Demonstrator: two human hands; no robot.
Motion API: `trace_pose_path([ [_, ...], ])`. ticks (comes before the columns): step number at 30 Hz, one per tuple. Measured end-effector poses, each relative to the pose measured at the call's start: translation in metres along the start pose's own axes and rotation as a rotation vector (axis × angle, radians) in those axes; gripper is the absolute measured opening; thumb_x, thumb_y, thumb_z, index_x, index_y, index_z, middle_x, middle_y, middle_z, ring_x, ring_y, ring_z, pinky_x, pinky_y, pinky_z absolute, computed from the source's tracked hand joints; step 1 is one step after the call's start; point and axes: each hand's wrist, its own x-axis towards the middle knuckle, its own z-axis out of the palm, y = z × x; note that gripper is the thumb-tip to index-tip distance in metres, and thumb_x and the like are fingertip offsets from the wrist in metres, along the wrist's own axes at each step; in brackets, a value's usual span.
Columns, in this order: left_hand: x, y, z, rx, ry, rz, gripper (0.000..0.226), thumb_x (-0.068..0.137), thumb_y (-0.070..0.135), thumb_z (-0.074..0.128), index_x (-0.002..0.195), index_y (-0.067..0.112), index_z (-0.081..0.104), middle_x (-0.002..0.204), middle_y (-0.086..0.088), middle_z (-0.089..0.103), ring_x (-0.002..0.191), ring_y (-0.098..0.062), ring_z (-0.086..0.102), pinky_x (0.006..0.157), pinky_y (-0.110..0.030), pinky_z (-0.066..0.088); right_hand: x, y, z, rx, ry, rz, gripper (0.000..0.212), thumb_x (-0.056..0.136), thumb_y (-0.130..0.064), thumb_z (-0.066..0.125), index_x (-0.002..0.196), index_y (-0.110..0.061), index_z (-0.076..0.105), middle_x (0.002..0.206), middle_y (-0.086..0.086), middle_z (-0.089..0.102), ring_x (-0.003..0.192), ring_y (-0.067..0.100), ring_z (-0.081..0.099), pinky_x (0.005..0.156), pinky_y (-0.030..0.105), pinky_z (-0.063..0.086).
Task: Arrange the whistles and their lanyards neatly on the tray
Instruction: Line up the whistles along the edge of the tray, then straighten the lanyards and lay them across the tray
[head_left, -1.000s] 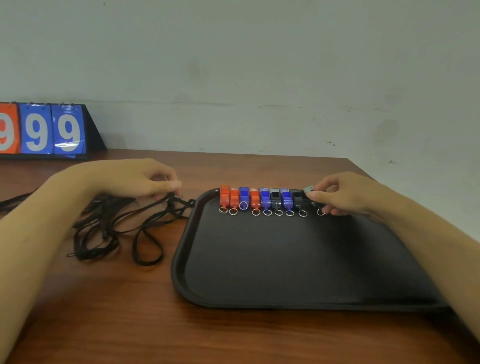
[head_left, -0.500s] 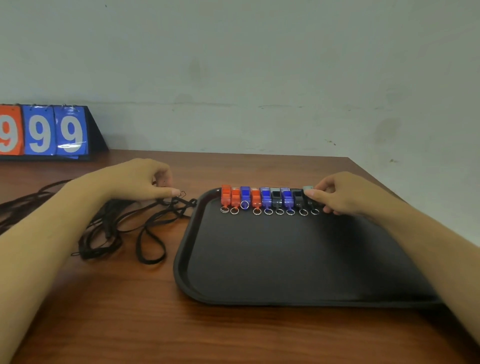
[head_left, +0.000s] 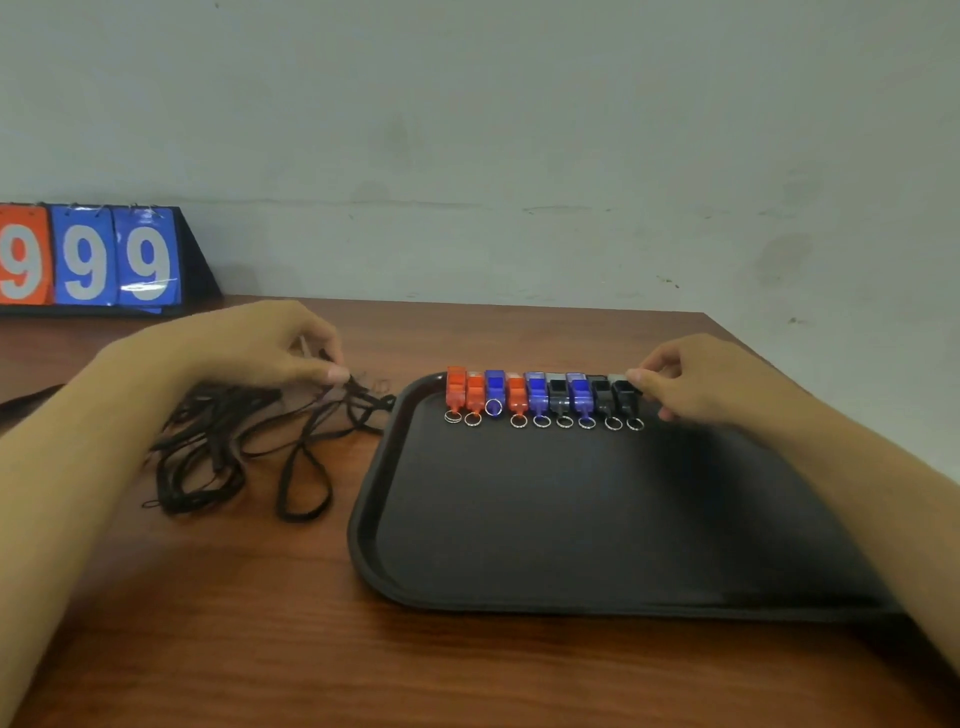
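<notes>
Head view: black tray (head_left: 571, 519) sits right of centre on a brown wooden table (head_left: 208, 649). Row of nine whistles (head_left: 543, 397) runs along the tray's far edge, packed side by side, each with a small metal split ring (head_left: 542, 421) at the near end. Left to right: orange, orange, blue, orange, blue, black, blue, black, black. No legible branding on any of them. Right hand (head_left: 696, 379), centre right of frame, fingers curled, thumb and forefinger pinching the rightmost black whistle (head_left: 623, 395) at the end of the row; the whistle is in line with its neighbours and appears to rest on the tray. Left hand (head_left: 260, 345), centre left, fingers curled, tips pinching strands at the top of the black lanyards (head_left: 234, 447). The lanyards lie in a loose tangled heap on the table just left of the tray, one strand touching the tray's left rim, none of them inside it. Upper left of frame: flip scoreboard (head_left: 104, 257) against a pale wall (head_left: 519, 130), cards reading 9 9 9, one orange card cut by the frame edge, two blue.
</notes>
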Motion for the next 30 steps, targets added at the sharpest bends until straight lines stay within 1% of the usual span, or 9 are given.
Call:
trace_pose_path([
  [5, 0.004, 0.008, 0.001, 0.025, 0.323, 0.064, 0.020, 0.088, 0.052, 0.063, 0.090, 0.035, 0.073, 0.109, 0.006, 0.053, 0.095, -0.007, 0.054, 0.088, -0.031, 0.045, -0.001, -0.002, -0.001, -0.037, -0.010, -0.001, 0.024, 0.096, -0.046, 0.059, 0.100, -0.027, 0.072, 0.054, -0.012, 0.069, 0.076, 0.006, 0.066, 0.071, 0.027, 0.044],
  [8, 0.003, 0.023, 0.000, -0.037, 0.398, 0.131, 0.017, 0.095, 0.046, 0.060, 0.091, 0.035, 0.073, 0.109, 0.010, 0.061, 0.100, -0.006, 0.058, 0.092, -0.033, 0.048, -0.008, -0.010, -0.009, -0.069, 0.097, -0.060, 0.026, 0.095, -0.048, 0.057, 0.103, -0.026, 0.070, 0.081, -0.013, 0.067, 0.088, 0.013, 0.064, 0.075, 0.029, 0.042],
  [12, -0.005, 0.054, 0.003, -0.324, 0.394, 0.215, 0.019, 0.100, 0.033, 0.059, 0.091, 0.028, 0.074, 0.090, 0.013, 0.077, 0.088, -0.004, 0.069, 0.086, -0.022, 0.048, -0.031, -0.038, -0.019, 0.042, 0.259, -0.395, 0.019, 0.097, -0.046, 0.055, 0.111, -0.035, 0.062, 0.090, -0.019, 0.064, 0.082, -0.001, 0.060, 0.073, 0.024, 0.048],
  [16, -0.008, 0.078, 0.014, -0.470, 0.289, 0.316, 0.016, 0.100, 0.026, 0.058, 0.097, 0.020, 0.073, 0.082, 0.001, 0.077, 0.080, -0.006, 0.073, 0.068, -0.006, 0.049, -0.051, -0.062, -0.011, 0.040, 0.143, -0.621, 0.037, 0.096, -0.050, 0.053, 0.131, -0.038, 0.052, 0.106, -0.021, 0.060, 0.094, -0.007, 0.057, 0.075, 0.009, 0.048],
  [19, -0.008, 0.092, 0.025, -0.449, 0.253, 0.377, 0.016, 0.100, 0.031, 0.058, 0.095, 0.027, 0.073, 0.080, 0.008, 0.075, 0.077, -0.006, 0.070, 0.070, -0.012, 0.049, -0.060, -0.074, -0.003, 0.088, 0.136, -0.716, 0.056, 0.092, -0.057, 0.052, 0.144, -0.040, 0.041, 0.114, -0.023, 0.058, 0.099, -0.007, 0.057, 0.075, 0.007, 0.046],
  [21, -0.009, 0.098, 0.029, -0.494, 0.218, 0.401, 0.016, 0.101, 0.031, 0.057, 0.094, 0.027, 0.072, 0.078, 0.012, 0.075, 0.072, -0.003, 0.067, 0.072, -0.017, 0.049, -0.063, -0.078, 0.001, 0.122, 0.160, -0.754, 0.049, 0.092, -0.053, 0.057, 0.138, -0.037, 0.050, 0.106, -0.022, 0.062, 0.094, -0.005, 0.061, 0.075, 0.008, 0.048],
  [25, -0.012, 0.103, 0.028, -0.501, 0.102, 0.410, 0.023, 0.104, 0.038, 0.050, 0.100, 0.024, 0.068, 0.076, 0.005, 0.077, 0.063, -0.042, 0.064, 0.069, -0.050, 0.056, -0.065, -0.080, -0.001, 0.069, 0.257, -0.783, 0.011, 0.095, -0.038, 0.061, 0.103, -0.035, 0.068, 0.079, -0.026, 0.063, 0.082, -0.004, 0.062, 0.072, 0.007, 0.047],
  [28, -0.013, 0.094, 0.024, -0.556, 0.065, 0.387, 0.034, 0.104, 0.042, 0.047, 0.091, 0.023, 0.071, 0.051, 0.001, 0.052, 0.049, -0.026, 0.048, 0.056, -0.019, 0.044, -0.063, -0.077, -0.009, 0.120, 0.301, -0.726, 0.008, 0.097, -0.032, 0.060, 0.089, -0.033, 0.063, 0.070, -0.017, 0.066, 0.074, 0.004, 0.063, 0.067, 0.012, 0.048],
  [30, -0.011, 0.082, 0.020, -0.537, 0.084, 0.323, 0.036, 0.101, 0.047, 0.048, 0.081, 0.030, 0.072, 0.054, -0.002, 0.038, 0.050, -0.018, 0.034, 0.056, -0.023, 0.035, -0.055, -0.068, -0.018, 0.129, 0.337, -0.610, 0.011, 0.094, -0.029, 0.060, 0.084, -0.027, 0.065, 0.070, -0.013, 0.068, 0.071, 0.006, 0.064, 0.065, 0.014, 0.047],
])
